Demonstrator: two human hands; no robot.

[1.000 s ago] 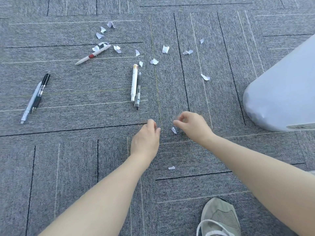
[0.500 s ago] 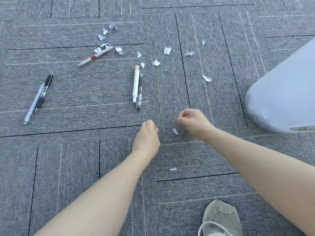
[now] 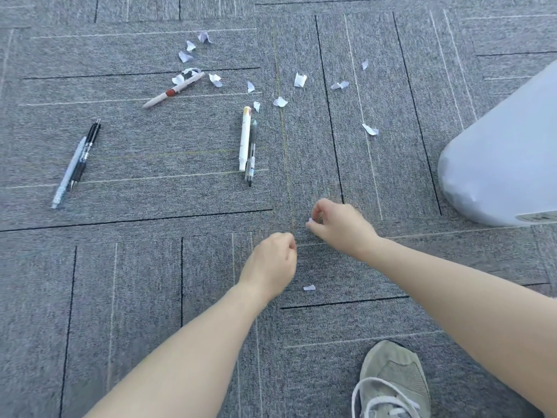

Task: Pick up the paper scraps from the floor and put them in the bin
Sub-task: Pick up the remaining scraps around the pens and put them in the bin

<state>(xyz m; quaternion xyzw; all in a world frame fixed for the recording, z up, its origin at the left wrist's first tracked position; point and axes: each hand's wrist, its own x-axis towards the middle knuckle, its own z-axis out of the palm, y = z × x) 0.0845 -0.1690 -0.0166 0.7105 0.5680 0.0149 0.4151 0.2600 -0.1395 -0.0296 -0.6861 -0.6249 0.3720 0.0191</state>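
**Right Grip on One Scrap, Carpet Level**

My right hand [image 3: 340,227] was curled just above the floor [image 3: 150,267], its grip pinching a small paper scrap [image 3: 310,220] between thumb and fingertips. My left hand [image 3: 271,263] was beside it, fingers pressed together in a loose fist; I could not tell whether it held anything. One loose scrap [image 3: 309,287] lay on the floor just beneath my hands. More scraps [image 3: 300,79] were scattered farther out, several around a white pen [image 3: 173,90]. Two pens [image 3: 247,146] lay side by side in the middle, and two more pens [image 3: 75,164] to the left. The white bin [image 3: 506,152] lay tilted at the right edge. My shoe [image 3: 391,384] stood at the bottom.
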